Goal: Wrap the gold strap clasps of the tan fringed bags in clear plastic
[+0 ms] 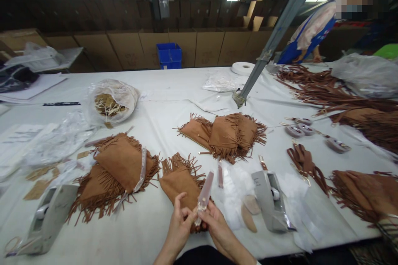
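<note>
Strap (205, 191): wrapped, over right side of the bag (177, 182).
Left hand (183, 219): thumb and forefinger pinched on strap's lower end, other fingers loose.
Right hand (217, 220): fingers closed around strap.
Bag pile (120, 159): left of the bag.
Tape dispenser (268, 207): right of the bag.

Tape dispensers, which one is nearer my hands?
The dispenser right of your right hand is nearer; the other dispenser sits farther off, left of the stacked fringed pouches.
</note>
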`<state>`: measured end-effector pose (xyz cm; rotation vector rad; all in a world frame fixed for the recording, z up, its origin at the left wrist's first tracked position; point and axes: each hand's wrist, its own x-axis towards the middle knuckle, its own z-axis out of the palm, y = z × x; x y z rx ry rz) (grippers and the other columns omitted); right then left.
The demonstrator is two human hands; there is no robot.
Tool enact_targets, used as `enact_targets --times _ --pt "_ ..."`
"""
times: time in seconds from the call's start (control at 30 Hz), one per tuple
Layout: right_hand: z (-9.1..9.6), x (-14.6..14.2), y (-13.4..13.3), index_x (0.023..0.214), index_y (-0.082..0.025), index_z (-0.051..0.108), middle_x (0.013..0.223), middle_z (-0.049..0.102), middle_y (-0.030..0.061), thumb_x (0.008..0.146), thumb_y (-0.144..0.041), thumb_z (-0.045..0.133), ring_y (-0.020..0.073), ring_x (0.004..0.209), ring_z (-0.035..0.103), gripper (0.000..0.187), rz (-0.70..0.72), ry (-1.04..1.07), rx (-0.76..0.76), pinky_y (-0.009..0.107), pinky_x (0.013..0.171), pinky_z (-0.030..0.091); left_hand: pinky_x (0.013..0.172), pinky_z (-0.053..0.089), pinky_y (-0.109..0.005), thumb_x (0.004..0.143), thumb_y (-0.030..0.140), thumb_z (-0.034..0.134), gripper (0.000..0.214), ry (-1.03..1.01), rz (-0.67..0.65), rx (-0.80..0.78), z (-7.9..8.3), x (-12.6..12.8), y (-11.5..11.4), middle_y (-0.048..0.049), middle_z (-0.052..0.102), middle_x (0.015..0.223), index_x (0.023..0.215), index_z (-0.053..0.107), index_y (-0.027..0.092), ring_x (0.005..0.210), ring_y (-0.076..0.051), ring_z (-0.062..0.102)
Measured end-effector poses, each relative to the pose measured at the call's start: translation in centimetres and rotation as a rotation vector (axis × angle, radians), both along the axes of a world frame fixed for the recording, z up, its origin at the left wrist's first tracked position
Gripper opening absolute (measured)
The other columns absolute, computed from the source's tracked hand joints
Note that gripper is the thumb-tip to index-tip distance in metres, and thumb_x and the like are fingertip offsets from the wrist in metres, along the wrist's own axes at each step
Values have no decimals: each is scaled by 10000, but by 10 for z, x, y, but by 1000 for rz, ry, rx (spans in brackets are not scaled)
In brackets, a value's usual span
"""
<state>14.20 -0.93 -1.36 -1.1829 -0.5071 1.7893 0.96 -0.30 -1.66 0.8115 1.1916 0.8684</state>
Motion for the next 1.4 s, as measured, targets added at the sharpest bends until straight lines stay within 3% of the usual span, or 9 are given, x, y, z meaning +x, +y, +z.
enact_targets --times 0.27,0.53,0.63,0.73,0.8,0.9,0.97,1.17,1.4 --pt "8 -6 0 955 -209 501 594 469 -79 611 -398 812 99 507 464 501 -67 206 -133 220 506 357 422 345 -163 687 319 702 716 -110 -93 -58 0 -1 4 128 524 506 1237 257 206 396 -68 441" --pt "9 -9 1 831 -213 468 590 432 -82 597 -347 826 93 528 450 447 -114 199 -134 213 517 347 425 281 -176 733 431 675 683 -114 -159 -85 -17 -8 4 107 515 538 1230 281 179 407 -65 410" --pt "3 -11 1 766 -207 448 603 456 -75 611 -350 818 92 548 466 426 -135 132 -129 215 538 369 536 378 -216 758 354 656 586 0 -203 33 -16 -6 -3 55 557 684 1231 350 191 558 -109 504" --pt "-5 -9 -1 744 -195 479 619 494 -64 620 -394 809 99 574 489 405 -160 -23 -65 220 562 394 695 394 -268 731 255 674 288 241 -296 204 -14 -3 -10 -16 592 838 985 562 180 770 -172 532" --pt "-7 -5 -1 764 -180 538 641 536 -46 626 -403 808 110 593 514 377 -116 -128 -16 225 570 409 715 368 -289 780 272 620 106 384 -362 265 -12 -3 -12 -33 586 811 795 589 172 786 -196 514" --pt "-1 2 5 967 -183 611 869 658 28 641 -406 802 170 782 610 439 -93 -136 -15 257 666 469 720 334 -298 839 317 552 177 454 -481 324 -10 -8 -11 -26 575 762 733 577 178 774 -202 497" --pt "6 8 13 1096 -220 585 1045 668 58 668 -442 773 211 950 622 518 -180 -27 -64 291 753 495 722 316 -296 844 335 547 206 462 -571 350 -8 -12 -10 -14 565 742 708 568 183 764 -196 486" --pt "10 25 33 933 -189 629 772 687 -3 677 -371 784 159 713 658 350 -422 168 -126 248 647 524 695 316 -257 734 293 641 141 515 -621 226 -4 -19 -5 11 558 731 688 602 166 760 -175 494" --pt "2 34 37 859 -178 645 778 699 -10 639 -294 820 115 709 640 304 -513 226 -104 183 661 527 623 324 -229 651 236 684 117 438 -547 98 -1 -19 -1 24 574 691 700 655 133 697 -152 508"
